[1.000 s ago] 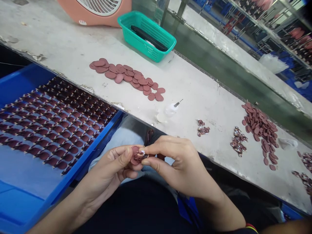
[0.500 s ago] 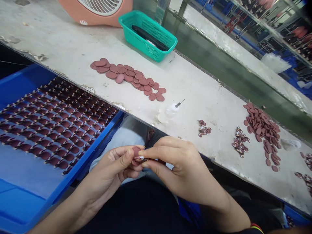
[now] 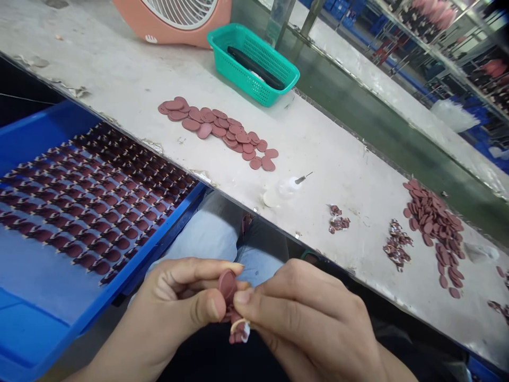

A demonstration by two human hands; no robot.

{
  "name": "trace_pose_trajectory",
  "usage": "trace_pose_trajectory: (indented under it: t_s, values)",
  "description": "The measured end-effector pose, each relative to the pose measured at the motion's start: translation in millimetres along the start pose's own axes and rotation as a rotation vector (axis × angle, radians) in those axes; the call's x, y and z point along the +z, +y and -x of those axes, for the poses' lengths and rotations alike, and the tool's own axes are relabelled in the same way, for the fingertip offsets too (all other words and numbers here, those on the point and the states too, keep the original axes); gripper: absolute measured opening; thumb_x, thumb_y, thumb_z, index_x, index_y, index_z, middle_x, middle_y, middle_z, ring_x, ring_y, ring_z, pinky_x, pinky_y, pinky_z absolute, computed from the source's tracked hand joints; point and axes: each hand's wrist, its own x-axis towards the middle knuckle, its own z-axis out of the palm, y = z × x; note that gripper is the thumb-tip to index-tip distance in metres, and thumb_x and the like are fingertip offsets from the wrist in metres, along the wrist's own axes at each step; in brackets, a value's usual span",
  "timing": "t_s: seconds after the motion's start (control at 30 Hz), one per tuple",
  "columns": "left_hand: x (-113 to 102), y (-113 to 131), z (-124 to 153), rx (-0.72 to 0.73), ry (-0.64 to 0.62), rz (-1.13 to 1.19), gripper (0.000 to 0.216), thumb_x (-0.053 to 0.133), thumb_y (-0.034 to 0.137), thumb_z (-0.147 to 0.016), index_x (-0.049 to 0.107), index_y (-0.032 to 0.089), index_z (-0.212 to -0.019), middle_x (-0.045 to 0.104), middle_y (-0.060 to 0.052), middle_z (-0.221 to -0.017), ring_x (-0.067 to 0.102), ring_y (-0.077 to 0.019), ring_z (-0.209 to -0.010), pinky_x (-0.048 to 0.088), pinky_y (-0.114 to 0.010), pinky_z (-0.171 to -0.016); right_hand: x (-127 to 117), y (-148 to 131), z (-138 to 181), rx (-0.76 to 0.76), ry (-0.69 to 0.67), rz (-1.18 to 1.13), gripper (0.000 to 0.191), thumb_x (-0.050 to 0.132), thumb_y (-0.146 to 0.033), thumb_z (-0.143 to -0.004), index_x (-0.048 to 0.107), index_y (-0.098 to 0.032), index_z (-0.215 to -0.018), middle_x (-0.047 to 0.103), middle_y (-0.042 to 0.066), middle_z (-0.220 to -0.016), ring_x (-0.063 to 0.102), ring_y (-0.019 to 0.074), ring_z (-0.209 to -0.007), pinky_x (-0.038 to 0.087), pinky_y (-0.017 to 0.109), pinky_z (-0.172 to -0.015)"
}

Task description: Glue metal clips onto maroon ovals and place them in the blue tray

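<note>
Between my hands, above my lap, is a small reddish-brown figure piece (image 3: 238, 331) with white and cream parts, set against an oval reddish-brown disc (image 3: 227, 284). My left hand (image 3: 178, 297) pinches the disc from the left between thumb and fingers. My right hand (image 3: 314, 313) grips the figure piece from the right, thumb pressed beside the disc. Fingers partly hide where the two parts meet. On the bench ahead lies a white glue bottle (image 3: 280, 192) with a needle tip.
A blue tray (image 3: 32, 339) at left holds rows of assembled pieces. On the bench (image 3: 342, 159) are loose oval discs (image 3: 214, 124), another disc pile (image 3: 433, 223), small figure pieces (image 3: 397, 245), a green basket (image 3: 254, 66) with a black object, and a pink fan (image 3: 175, 32).
Both hands have come lower and closer to me. The held piece has turned, so the disc now stands upright and the figure piece points downward. The view has shifted slightly.
</note>
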Motion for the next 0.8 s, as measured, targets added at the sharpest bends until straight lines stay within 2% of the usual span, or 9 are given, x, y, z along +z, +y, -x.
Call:
trace_pose_trajectory:
  t_s: [0.1,0.2,0.33,0.53,0.8]
  values:
    - [1.3,0.1,0.3,0.008,0.014,0.000,0.022,0.088,0.043,-0.068,0.084,0.032,-0.088,0.076,0.000,-0.066,0.070,-0.0159,-0.058,0.057,-0.021,-0.057,1.2,-0.7,0.4,0.002,0.008,0.003,0.033,0.072,-0.002,-0.083,0.070,-0.013,-0.114,0.077,0.007,-0.090,0.069,0.0169,-0.070,0.061,0.028,-0.061]
    - [1.7,-0.8,-1.1,0.016,0.034,-0.020,0.022,0.087,0.043,-0.069,0.084,0.030,-0.087,0.075,0.000,-0.065,0.068,-0.0142,-0.058,0.055,-0.018,-0.055,4.2,2.2,1.0,-0.009,0.008,0.004,0.033,0.070,-0.003,-0.085,0.069,-0.015,-0.115,0.077,0.007,-0.093,0.070,0.0174,-0.072,0.061,0.029,-0.062]
    - [0.1,-2.2,-5.6,-0.004,0.050,-0.045,0.018,0.085,0.041,-0.073,0.083,0.024,-0.079,0.072,-0.001,-0.065,0.064,-0.0103,-0.060,0.052,-0.014,-0.059,9.2,10.0,0.6,-0.032,0.030,-0.008,0.027,0.065,-0.004,-0.090,0.067,-0.016,-0.114,0.077,0.007,-0.094,0.069,0.0154,-0.075,0.059,0.028,-0.065]
    - [-1.1,-4.3,-12.6,-0.043,0.124,0.016,0.027,0.089,0.046,-0.066,0.083,0.023,-0.078,0.074,-0.001,-0.068,0.062,-0.0090,-0.062,0.055,-0.014,-0.061,13.9,23.5,-2.7,-0.012,0.051,-0.038,0.020,0.067,-0.008,-0.090,0.069,-0.014,-0.109,0.075,0.005,-0.091,0.068,0.0116,-0.079,0.058,0.023,-0.073]
    - [0.0,-7.0,-19.4,-0.070,0.213,0.115,0.033,0.092,0.044,-0.062,0.083,0.019,-0.080,0.074,-0.002,-0.071,0.065,-0.0101,-0.064,0.059,-0.016,-0.061,17.5,32.3,-9.2,-0.036,0.055,0.006,0.012,0.066,-0.007,-0.090,0.072,-0.012,-0.099,0.072,0.006,-0.084,0.066,0.0126,-0.076,0.057,0.024,-0.072]
